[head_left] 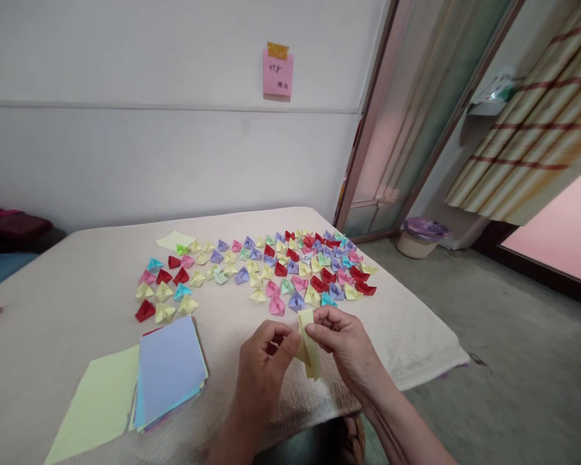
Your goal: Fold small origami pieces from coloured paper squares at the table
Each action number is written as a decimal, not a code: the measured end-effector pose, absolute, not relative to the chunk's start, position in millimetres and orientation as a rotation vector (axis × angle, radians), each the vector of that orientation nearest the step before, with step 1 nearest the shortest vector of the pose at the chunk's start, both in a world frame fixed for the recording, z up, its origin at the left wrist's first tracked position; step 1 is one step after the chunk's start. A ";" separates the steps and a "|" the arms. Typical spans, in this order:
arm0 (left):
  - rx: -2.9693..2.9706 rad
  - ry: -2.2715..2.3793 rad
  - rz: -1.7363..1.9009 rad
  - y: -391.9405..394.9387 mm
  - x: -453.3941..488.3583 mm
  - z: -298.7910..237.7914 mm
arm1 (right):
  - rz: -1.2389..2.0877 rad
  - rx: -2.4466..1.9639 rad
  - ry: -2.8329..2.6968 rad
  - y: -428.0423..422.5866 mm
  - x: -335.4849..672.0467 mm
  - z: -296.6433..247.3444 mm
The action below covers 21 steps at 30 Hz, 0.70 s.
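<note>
A folded strip of pale yellow paper [312, 361] is held upright between my two hands, above the front edge of the cloth-covered table. My left hand [266, 361] pinches its left side between thumb and fingers. On the other side, my right hand [343, 339] grips the upper right part of the strip. Just beyond the hands, many small folded paper boats [297, 301] in red, yellow, pink, purple, green and blue stand in rows. To the left lies a stack of coloured paper sheets [169, 368] with a blue-purple one on top.
A light green sheet [101, 400] sticks out beside the stack, and a pale yellow sheet [175, 240] lies at the back. The table edge drops to a floor on the right, where a lidded bin [423, 237] stands. A pink note [277, 74] hangs on the wall.
</note>
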<state>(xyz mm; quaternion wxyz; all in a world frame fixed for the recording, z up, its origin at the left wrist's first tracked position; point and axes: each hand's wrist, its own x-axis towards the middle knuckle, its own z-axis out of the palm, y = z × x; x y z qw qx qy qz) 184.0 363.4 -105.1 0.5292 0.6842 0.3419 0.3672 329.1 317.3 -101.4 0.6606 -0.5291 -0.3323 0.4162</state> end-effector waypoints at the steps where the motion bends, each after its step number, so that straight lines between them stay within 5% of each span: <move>1: 1.552 0.828 0.894 363.9 184.3 -105.2 | 0.944 -1.209 -0.760 317.2 328.2 -101.8; 10: 1.709 0.812 1.297 358.4 191.6 -109.2 | 0.903 -1.239 -0.761 316.5 315.4 -98.9; 21: 1.772 1.008 1.257 359.5 196.2 -112.8 | 0.887 -1.238 -0.775 316.5 309.8 -99.9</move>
